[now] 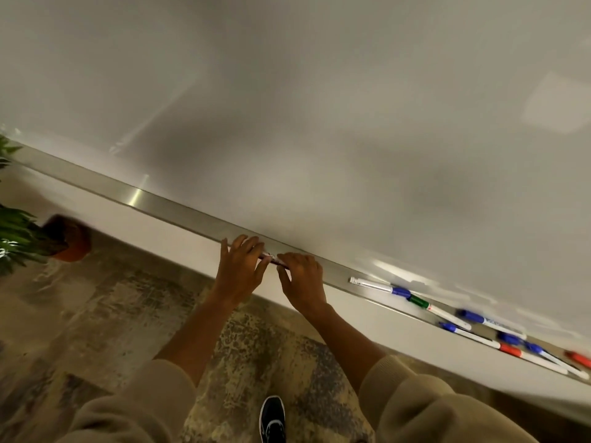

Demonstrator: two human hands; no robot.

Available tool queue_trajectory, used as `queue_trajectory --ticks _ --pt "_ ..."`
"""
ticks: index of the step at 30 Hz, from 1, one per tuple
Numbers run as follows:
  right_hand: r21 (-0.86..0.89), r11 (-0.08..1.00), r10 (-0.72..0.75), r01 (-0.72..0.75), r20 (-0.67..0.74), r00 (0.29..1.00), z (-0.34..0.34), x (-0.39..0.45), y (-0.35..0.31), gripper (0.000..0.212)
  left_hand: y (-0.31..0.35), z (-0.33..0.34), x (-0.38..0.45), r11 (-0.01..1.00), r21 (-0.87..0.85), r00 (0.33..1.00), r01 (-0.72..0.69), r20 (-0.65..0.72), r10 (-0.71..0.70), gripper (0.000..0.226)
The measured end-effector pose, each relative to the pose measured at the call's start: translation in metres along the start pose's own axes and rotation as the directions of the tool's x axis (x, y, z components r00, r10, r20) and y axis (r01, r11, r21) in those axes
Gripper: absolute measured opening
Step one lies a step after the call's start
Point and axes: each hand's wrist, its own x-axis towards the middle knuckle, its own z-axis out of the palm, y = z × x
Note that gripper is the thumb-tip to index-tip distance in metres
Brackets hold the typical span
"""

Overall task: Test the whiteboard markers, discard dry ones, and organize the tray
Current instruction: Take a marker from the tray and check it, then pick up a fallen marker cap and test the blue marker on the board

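Both my hands meet over the metal tray (179,209) under the whiteboard (287,107). My left hand (241,266) and my right hand (300,278) each pinch one end of a single marker (271,259), mostly hidden by my fingers; only a short pale-and-dark stretch shows between them. Its colour is hard to tell. Further right on the tray lie several loose markers: one with a blue cap (379,286), one with a green cap (439,310), more blue ones (489,321) and red ones (524,354).
A potted plant (38,241) stands on the floor at the left. A patterned rug (256,362) lies under me, with my black shoe (272,418) on it. The left stretch of the tray holds no markers.
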Motion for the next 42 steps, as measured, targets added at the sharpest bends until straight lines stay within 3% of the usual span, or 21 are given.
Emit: queue_trajectory --ticks 7,15,19,24,33,36,42 --pt "-0.023 0.999 0.033 -0.037 -0.156 0.987 -0.037 -0.037 0.024 0.032 0.032 -0.001 -0.002 0.994 -0.106 1.0 -0.007 0.008 0.008 0.047" --pt "-0.088 0.972 0.189 -0.218 -0.261 0.947 -0.112 -0.106 0.099 0.031 0.102 0.0 -0.016 0.984 -0.168 0.988 -0.064 0.128 0.086 0.061" --pt "-0.084 0.927 0.333 -0.365 -0.264 0.905 -0.151 -0.148 0.144 0.034 0.133 0.0 -0.027 0.982 -0.174 0.977 -0.08 0.182 0.112 0.071" --pt "-0.225 0.828 0.492 -0.513 -0.147 0.858 -0.191 -0.191 0.204 0.044 0.164 -0.002 -0.046 0.987 -0.149 0.973 -0.06 0.212 0.091 0.074" --pt "-0.458 0.795 0.474 -0.398 0.059 0.879 -0.225 -0.205 0.265 0.042 0.205 -0.013 -0.106 0.998 -0.06 0.956 0.026 0.294 -0.007 0.076" --pt "-0.473 0.811 0.435 -0.344 0.095 0.895 -0.225 -0.201 0.275 0.039 0.216 -0.025 -0.139 0.998 -0.008 0.947 0.064 0.317 -0.058 0.066" --pt "-0.426 0.854 0.369 -0.298 0.094 0.925 -0.212 -0.201 0.292 0.035 0.233 -0.051 -0.213 0.98 0.053 0.914 0.194 0.352 -0.2 0.074"
